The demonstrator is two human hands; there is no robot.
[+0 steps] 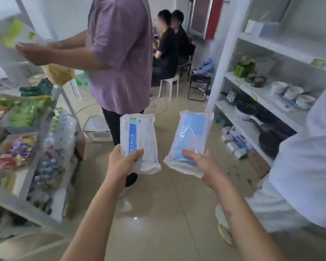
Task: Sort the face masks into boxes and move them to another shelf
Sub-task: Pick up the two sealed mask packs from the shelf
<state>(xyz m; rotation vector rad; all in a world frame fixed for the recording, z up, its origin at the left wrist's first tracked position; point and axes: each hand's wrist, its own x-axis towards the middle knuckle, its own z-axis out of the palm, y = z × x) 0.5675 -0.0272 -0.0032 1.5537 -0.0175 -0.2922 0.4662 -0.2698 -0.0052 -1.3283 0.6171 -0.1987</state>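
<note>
— While we stand in the aisle, what do we have, going left to right?

— At far left, the snack shelf [26, 178], with a person in purple [119, 59] working at it. Then our left hand [120, 162], closed on the lower end of a white mask pack [139, 142], thumb across its face. Beside it, our right hand [199, 162] grips the lower end of a blue mask pack [190, 136] the same way. At right, the white shelf [256, 117] with bowls and pans.

— How do the packs lie?

— Each long axis runs up and away from us, tilted slightly toward the right. They are near each other but not touching, both held over the floor [158, 213].

— Which way does the next move go?

— We judge the packs are in carry. We see no mask box for certain; small cartons sit low on the white shelf, nearer our right hand. If that is the target, the blue pack leads.

— And the risk?

— Someone in white [299, 176] stands close at right, crowding that reach.
</note>
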